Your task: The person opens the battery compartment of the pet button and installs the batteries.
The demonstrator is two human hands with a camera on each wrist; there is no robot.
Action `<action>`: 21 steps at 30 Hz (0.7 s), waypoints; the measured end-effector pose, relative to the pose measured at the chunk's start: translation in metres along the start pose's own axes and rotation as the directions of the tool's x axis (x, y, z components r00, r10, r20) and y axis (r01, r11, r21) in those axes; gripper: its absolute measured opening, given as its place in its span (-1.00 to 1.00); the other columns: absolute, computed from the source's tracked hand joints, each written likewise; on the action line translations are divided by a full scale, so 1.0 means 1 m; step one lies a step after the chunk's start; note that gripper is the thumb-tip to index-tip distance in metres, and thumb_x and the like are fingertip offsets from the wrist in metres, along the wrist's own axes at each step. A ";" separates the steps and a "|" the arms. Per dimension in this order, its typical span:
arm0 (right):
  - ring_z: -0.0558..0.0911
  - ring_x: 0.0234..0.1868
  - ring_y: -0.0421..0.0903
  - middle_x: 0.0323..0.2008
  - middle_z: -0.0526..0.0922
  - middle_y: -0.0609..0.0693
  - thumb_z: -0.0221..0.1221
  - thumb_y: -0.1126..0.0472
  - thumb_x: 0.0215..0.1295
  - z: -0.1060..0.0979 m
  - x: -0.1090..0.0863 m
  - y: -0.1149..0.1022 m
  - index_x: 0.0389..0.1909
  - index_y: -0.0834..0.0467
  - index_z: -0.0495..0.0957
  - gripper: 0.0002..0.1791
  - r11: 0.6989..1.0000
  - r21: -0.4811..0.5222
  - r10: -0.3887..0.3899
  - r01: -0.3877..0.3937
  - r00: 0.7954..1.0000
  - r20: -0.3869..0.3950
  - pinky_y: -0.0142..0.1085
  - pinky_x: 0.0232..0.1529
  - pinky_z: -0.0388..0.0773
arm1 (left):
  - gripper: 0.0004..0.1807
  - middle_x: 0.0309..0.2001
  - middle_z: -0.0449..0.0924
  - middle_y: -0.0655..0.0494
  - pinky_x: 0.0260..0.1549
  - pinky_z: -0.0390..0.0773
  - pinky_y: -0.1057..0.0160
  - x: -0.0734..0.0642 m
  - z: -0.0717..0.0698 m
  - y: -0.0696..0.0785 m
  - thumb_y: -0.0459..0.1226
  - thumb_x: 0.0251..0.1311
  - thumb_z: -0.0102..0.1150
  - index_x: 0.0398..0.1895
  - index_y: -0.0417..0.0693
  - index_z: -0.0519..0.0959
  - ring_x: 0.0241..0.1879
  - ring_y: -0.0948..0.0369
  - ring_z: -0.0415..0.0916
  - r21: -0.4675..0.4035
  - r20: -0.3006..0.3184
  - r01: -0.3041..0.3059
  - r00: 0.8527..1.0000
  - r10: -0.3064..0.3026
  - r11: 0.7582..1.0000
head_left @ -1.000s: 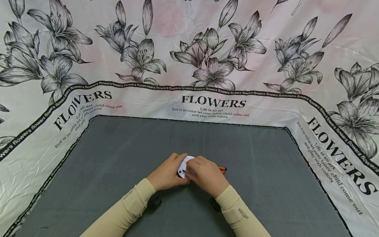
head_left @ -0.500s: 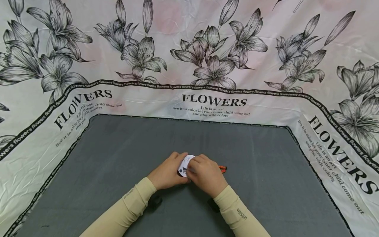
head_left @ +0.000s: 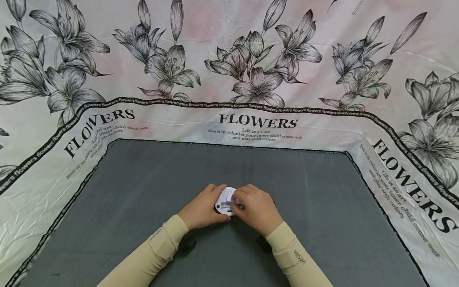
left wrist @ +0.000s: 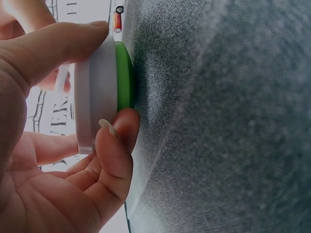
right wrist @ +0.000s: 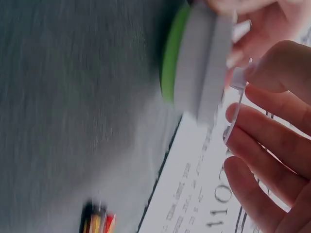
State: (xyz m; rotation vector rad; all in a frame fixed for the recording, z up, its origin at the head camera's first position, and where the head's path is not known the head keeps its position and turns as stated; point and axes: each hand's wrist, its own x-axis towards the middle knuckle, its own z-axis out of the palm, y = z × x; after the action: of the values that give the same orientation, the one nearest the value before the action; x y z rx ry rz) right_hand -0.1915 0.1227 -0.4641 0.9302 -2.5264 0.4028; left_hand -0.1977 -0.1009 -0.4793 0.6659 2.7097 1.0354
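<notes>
A round white device (head_left: 224, 199) with small holes and an opened battery compartment on its back is held face down just over the grey cloth. Its underside is green, as the left wrist view shows along the green face (left wrist: 125, 75). My left hand (head_left: 201, 209) grips the device by its sides, thumb on one edge and fingers on the other. Between thumb and fingers, my right hand (head_left: 259, 210) pinches a small white battery cover (right wrist: 236, 104), lifted off the back of the device. The right fingers hide part of the compartment in the head view.
Orange and black batteries (right wrist: 97, 221) lie on the grey cloth (head_left: 154, 171) beyond the right hand, which hides them in the head view. A white floral-printed border (head_left: 322, 135) frames the cloth at the back and sides.
My right hand has shifted slightly right and away from the device with the battery cover, baring the battery compartment. The left hand keeps its hold in the same place.
</notes>
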 end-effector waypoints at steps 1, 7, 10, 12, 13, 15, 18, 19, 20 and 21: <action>0.74 -0.15 -0.17 -0.22 0.82 -0.15 0.56 0.23 0.18 -0.004 -0.003 0.005 -0.27 -0.03 0.78 -0.84 1.000 -0.007 0.017 -0.017 1.000 0.004 -0.21 -0.20 0.73 | 0.05 0.27 0.51 -0.09 -0.04 0.58 0.14 0.001 0.001 0.001 -0.01 0.21 0.61 0.68 -0.11 0.28 -0.06 0.21 0.52 -0.002 0.002 0.004 1.000 -0.004 1.000; 0.73 -0.17 -0.18 -0.20 0.82 -0.20 0.55 0.23 0.18 -0.023 -0.032 0.034 -0.25 -0.08 0.79 -0.81 0.992 -0.044 0.119 -0.118 0.992 0.030 -0.19 -0.21 0.70 | 0.08 0.29 0.50 -0.07 0.07 0.58 0.08 0.004 0.009 0.004 0.01 0.16 0.63 0.68 -0.07 0.28 0.01 0.17 0.52 -0.006 -0.003 0.038 0.999 -0.038 0.999; 0.74 -0.15 -0.16 -0.18 0.83 -0.17 0.56 0.22 0.18 -0.031 -0.052 0.050 -0.21 -0.07 0.80 -0.80 0.983 -0.060 0.175 -0.172 0.983 0.051 -0.16 -0.19 0.71 | 0.08 0.30 0.49 -0.05 0.09 0.58 0.06 0.002 0.010 0.003 0.00 0.15 0.63 0.68 -0.08 0.28 0.02 0.19 0.52 -0.004 -0.007 0.055 0.998 -0.055 0.998; 0.74 -0.13 -0.15 -0.16 0.83 -0.16 0.56 0.22 0.18 -0.036 -0.065 0.061 -0.20 -0.06 0.80 -0.79 0.975 -0.073 0.216 -0.211 0.974 0.064 -0.14 -0.18 0.72 | 0.08 0.31 0.49 -0.04 0.09 0.58 0.06 0.000 0.009 0.004 0.00 0.16 0.64 0.68 -0.07 0.28 0.03 0.20 0.51 -0.002 -0.005 0.066 0.998 -0.066 0.998; 0.75 -0.13 -0.14 -0.16 0.83 -0.15 0.57 0.22 0.18 -0.040 -0.072 0.066 -0.19 -0.05 0.80 -0.79 0.970 -0.079 0.234 -0.228 0.970 0.070 -0.13 -0.18 0.72 | 0.08 0.32 0.49 -0.03 0.11 0.58 0.06 0.000 0.009 0.004 0.00 0.16 0.63 0.69 -0.06 0.28 0.03 0.20 0.51 -0.003 -0.003 0.071 0.997 -0.071 0.997; 0.75 -0.12 -0.15 -0.16 0.84 -0.15 0.57 0.22 0.18 -0.046 -0.085 0.076 -0.19 -0.05 0.80 -0.78 0.960 -0.098 0.271 -0.263 0.959 0.079 -0.12 -0.18 0.72 | 0.09 0.33 0.49 -0.03 0.12 0.57 0.05 0.000 0.009 0.004 0.01 0.16 0.64 0.69 -0.05 0.27 0.06 0.20 0.51 -0.003 -0.001 0.076 0.997 -0.076 0.997; 0.74 -0.15 -0.16 -0.17 0.84 -0.16 0.58 0.24 0.17 -0.055 -0.102 0.089 -0.20 -0.07 0.80 -0.77 0.943 -0.118 0.321 -0.310 0.943 0.090 -0.12 -0.20 0.71 | 0.09 0.34 0.48 -0.02 0.16 0.56 0.05 0.001 0.009 0.005 0.01 0.16 0.63 0.70 -0.03 0.26 0.09 0.19 0.51 -0.001 0.007 0.080 0.997 -0.080 0.997; 0.74 -0.16 -0.17 -0.18 0.84 -0.16 0.58 0.24 0.17 -0.058 -0.107 0.092 -0.20 -0.07 0.80 -0.77 0.939 -0.122 0.333 -0.321 0.938 0.093 -0.13 -0.21 0.70 | 0.09 0.34 0.48 -0.02 0.17 0.56 0.05 0.001 0.010 0.005 0.01 0.16 0.63 0.70 -0.03 0.26 0.10 0.19 0.51 -0.001 0.008 0.080 0.997 -0.080 0.997; 0.73 -0.18 -0.17 -0.19 0.84 -0.16 0.58 0.24 0.18 -0.060 -0.111 0.095 -0.20 -0.07 0.80 -0.78 0.935 -0.125 0.345 -0.332 0.934 0.098 -0.13 -0.22 0.69 | 0.10 0.34 0.48 -0.02 0.17 0.56 0.04 0.002 0.010 0.006 0.01 0.16 0.63 0.70 -0.03 0.26 0.10 0.18 0.51 -0.001 0.008 0.080 0.997 -0.080 0.997; 0.72 -0.20 -0.17 -0.20 0.83 -0.16 0.58 0.24 0.18 -0.062 -0.115 0.098 -0.20 -0.07 0.80 -0.78 0.931 -0.126 0.355 -0.342 0.929 0.104 -0.14 -0.23 0.68 | 0.09 0.34 0.49 -0.02 0.16 0.56 0.04 0.002 0.010 0.006 0.01 0.15 0.64 0.70 -0.04 0.27 0.10 0.18 0.52 -0.003 0.005 0.078 0.997 -0.078 0.997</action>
State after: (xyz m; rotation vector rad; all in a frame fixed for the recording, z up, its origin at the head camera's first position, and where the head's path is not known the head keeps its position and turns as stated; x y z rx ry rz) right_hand -0.1602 0.2820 -0.4767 0.4755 -2.8039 0.3174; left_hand -0.1948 -0.0898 -0.4823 0.5563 2.7060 1.0173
